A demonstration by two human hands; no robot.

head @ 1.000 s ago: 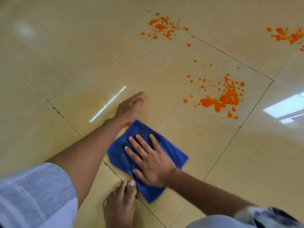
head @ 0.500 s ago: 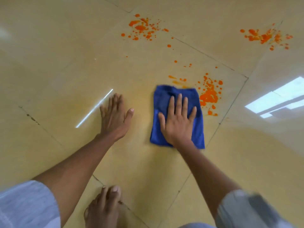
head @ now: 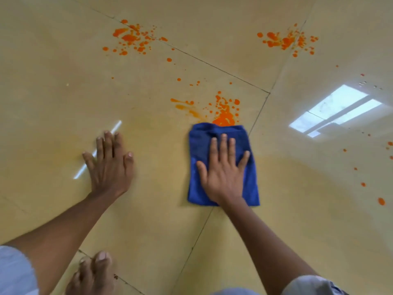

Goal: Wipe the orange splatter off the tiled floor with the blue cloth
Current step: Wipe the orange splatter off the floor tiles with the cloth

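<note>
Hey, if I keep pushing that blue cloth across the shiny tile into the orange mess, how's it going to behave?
The blue cloth is soft and folded, with a rumpled far edge, so it will likely bunch rather than slide stiffly. The glossy floor probably lets it glide easily under the flat right hand. The nearest orange splatter has already streaked, so expect smearing.

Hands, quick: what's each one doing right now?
Left hand: open, fingers flat on the tiled floor, holding nothing.
Right hand: open, fingers straight, pressing the blue cloth down.
</note>
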